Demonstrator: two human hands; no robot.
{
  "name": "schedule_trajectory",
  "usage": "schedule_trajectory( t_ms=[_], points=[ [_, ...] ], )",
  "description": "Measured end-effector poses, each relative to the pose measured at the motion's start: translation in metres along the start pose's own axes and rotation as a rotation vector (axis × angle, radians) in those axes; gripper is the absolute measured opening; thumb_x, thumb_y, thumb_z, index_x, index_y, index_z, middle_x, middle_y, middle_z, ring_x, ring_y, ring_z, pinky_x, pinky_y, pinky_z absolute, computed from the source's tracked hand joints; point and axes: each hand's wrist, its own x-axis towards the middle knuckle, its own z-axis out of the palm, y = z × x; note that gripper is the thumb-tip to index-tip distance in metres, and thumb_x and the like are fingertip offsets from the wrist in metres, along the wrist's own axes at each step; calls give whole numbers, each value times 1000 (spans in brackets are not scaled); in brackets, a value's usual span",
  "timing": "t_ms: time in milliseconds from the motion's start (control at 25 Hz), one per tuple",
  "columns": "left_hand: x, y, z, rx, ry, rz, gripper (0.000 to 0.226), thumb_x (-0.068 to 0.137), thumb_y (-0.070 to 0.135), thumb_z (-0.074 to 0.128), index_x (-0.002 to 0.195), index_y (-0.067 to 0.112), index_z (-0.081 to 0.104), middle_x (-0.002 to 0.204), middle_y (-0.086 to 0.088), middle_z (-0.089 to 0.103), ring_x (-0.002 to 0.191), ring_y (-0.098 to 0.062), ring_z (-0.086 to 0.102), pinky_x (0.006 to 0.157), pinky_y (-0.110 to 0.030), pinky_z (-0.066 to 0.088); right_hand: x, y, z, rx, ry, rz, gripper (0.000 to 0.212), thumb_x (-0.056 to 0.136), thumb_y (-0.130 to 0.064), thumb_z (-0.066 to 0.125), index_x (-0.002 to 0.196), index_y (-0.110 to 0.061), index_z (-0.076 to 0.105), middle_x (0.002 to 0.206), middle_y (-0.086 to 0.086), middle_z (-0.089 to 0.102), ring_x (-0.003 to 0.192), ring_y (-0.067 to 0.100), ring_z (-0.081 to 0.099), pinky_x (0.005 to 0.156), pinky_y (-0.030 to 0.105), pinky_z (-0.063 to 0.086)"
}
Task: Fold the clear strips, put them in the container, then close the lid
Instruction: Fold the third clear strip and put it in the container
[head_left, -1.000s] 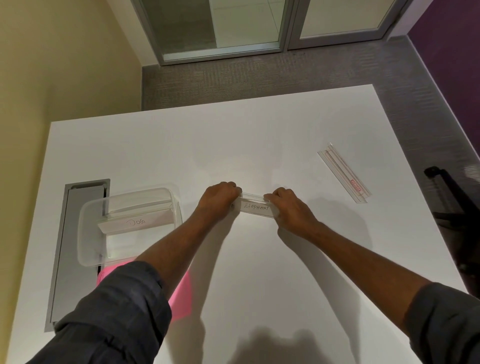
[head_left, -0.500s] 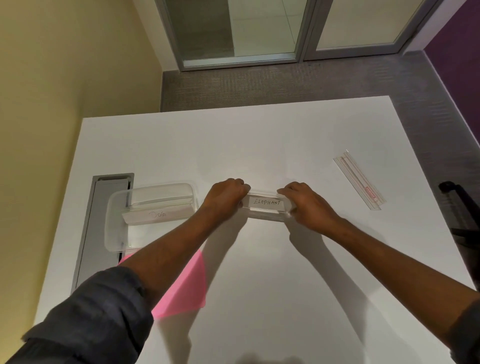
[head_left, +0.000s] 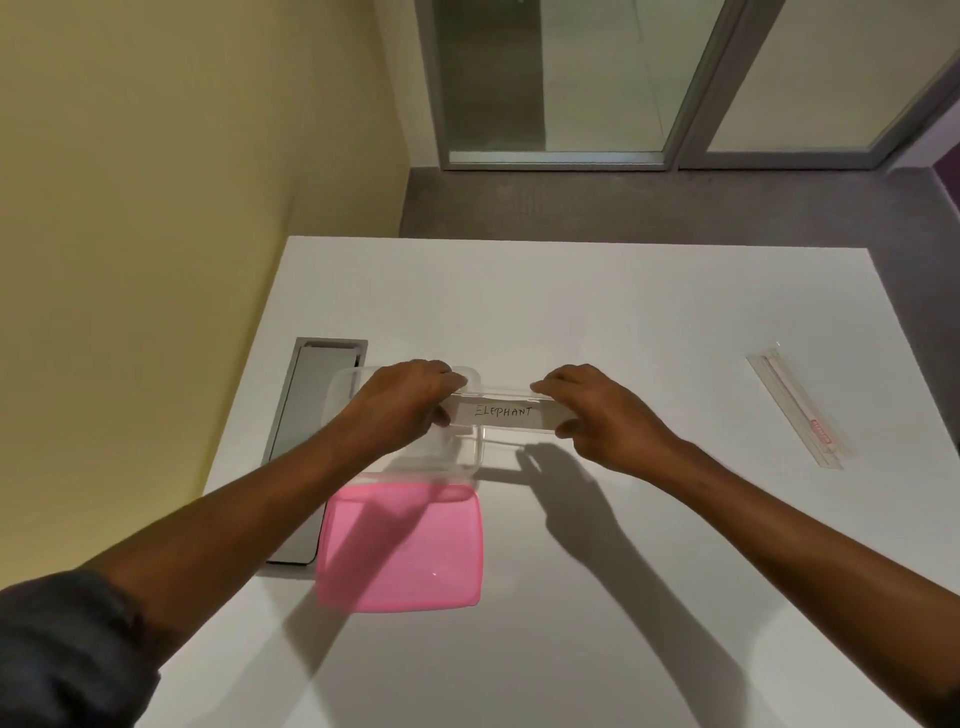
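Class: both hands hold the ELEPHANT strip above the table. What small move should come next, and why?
Probably shift it left and lower it into the clear container. The left hand and right hand grip the ELEPHANT strip over its right rim, and the pink lid lies off.

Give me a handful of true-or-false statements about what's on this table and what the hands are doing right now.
1. Both hands hold the strip marked ELEPHANT. True: the left hand and right hand grip its two ends.
2. The pink lid is closed on the clear container. False: it lies on the table beside the container, nearer the person.
3. Another clear strip lies off to the right. True.
4. The held strip rests flat on the table. False: it is held up, over the container's right edge.
5. The lid is blue. False: pink.
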Motion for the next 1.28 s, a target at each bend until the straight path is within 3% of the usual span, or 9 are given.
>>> schedule_trajectory(
  t_ms=[480, 760, 880, 1000, 1200, 1280],
  points=[
    [-69, -83, 29, -18, -96, -153, 48, 77, 21, 92, 123, 23, 78, 113, 2, 78, 97, -21, 76, 78, -38, 65, 74, -80, 69, -117, -127, -113, 61, 87, -6, 78, 144, -16, 60, 138, 4, 61, 128, 27, 57, 85, 43, 59],
    [-75, -91, 59, -32, -161, -134, 50, 88, 2, 78, 134, 19, 73, 115, -3, 79, 97, -19, 77, 80, -30, 61, 92, -87, 103, -326, -226, -100, 37, 78, -8, 71, 114, -11, 68, 113, 4, 66, 106, 29, 64, 67, 39, 58],
    [-74, -93, 69, -30, -209, -130, 40, 89, 4, 77, 126, 20, 77, 112, -3, 80, 97, -19, 77, 80, -29, 58, 100, -87, 118, -344, -240, -102, 30, 76, -1, 68, 105, -9, 68, 105, 6, 66, 97, 33, 67, 59, 34, 48],
    [-70, -97, 75, -38, -258, -134, 28, 87, 11, 81, 114, 19, 81, 108, -4, 80, 95, -22, 77, 81, -35, 62, 105, -86, 129, -364, -256, -108, 28, 78, 0, 67, 105, -7, 70, 104, 8, 68, 94, 34, 69, 60, 33, 48],
    [-63, -100, 89, -35, -264, -105, 34, 79, 14, 88, 112, 15, 81, 109, -5, 80, 97, -24, 77, 81, -35, 61, 114, -86, 133, -377, -296, -98, 32, 80, 1, 63, 110, -7, 71, 109, 9, 69, 97, 34, 70, 69, 37, 58],
    [-60, -101, 94, -37, -264, -97, 38, 77, 14, 89, 114, 16, 80, 111, -5, 80, 99, -24, 76, 82, -36, 61, 117, -86, 133, -392, -312, -94, 32, 80, 1, 63, 111, -7, 70, 111, 10, 69, 99, 35, 69, 68, 36, 55]
  ],
)
